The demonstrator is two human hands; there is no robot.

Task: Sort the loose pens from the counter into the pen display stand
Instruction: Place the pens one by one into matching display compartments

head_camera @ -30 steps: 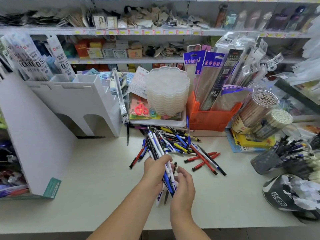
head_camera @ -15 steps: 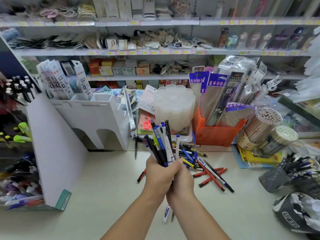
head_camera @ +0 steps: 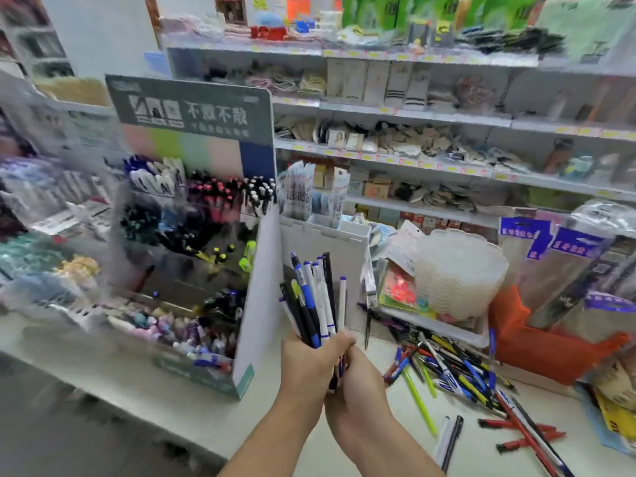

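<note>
A tiered pen display stand [head_camera: 192, 235], already crowded with stock, stood at the left of a shop worktop [head_camera: 344, 452] as a person carried a bundle of pens [head_camera: 316, 297] toward it. The left hand [head_camera: 309, 366] and right hand [head_camera: 358, 383] each kept a closed grip around the bundle's lower ends, tips fanning upward, just right of the stand's white side panel. More loose pens [head_camera: 454, 373] lay scattered on the worktop to the right. Light, stiff and smooth-barrelled, the pens looked liable to slide against one another; a firm hold near mid-barrel seemed safest.
</note>
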